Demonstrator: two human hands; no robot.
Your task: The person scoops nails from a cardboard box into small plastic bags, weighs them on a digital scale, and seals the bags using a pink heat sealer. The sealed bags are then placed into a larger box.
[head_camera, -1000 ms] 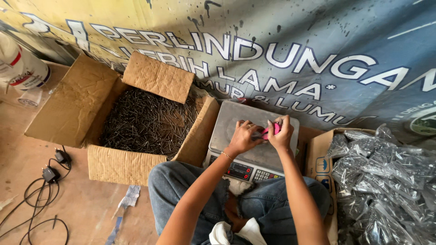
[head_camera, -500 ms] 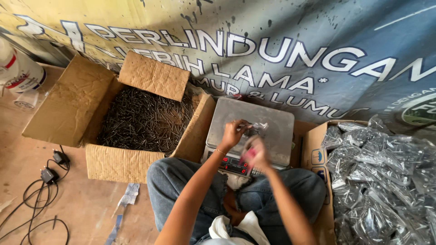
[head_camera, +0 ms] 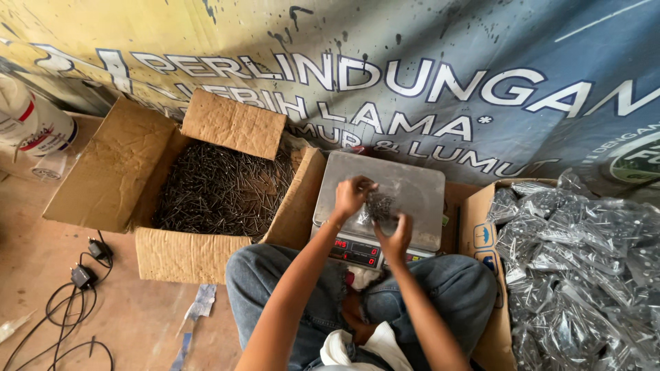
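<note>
Both the left hand (head_camera: 352,194) and right hand (head_camera: 397,235) pinch a small clear plastic bag of dark nails (head_camera: 377,207) over the steel-topped weighing scale (head_camera: 412,189), apparently at the weighing step, which calls for a steady, careful set-down.

An open cardboard box (head_camera: 110,172) heaped with loose dark nails (head_camera: 220,189) is seen at left. Black cables (head_camera: 65,323) are strewn on the floor (head_camera: 130,309). A printed banner (head_camera: 412,75) is hung behind.

Both arms fwd, L hand (head_camera: 352,194) & R hand (head_camera: 396,237) fingers curled.
</note>
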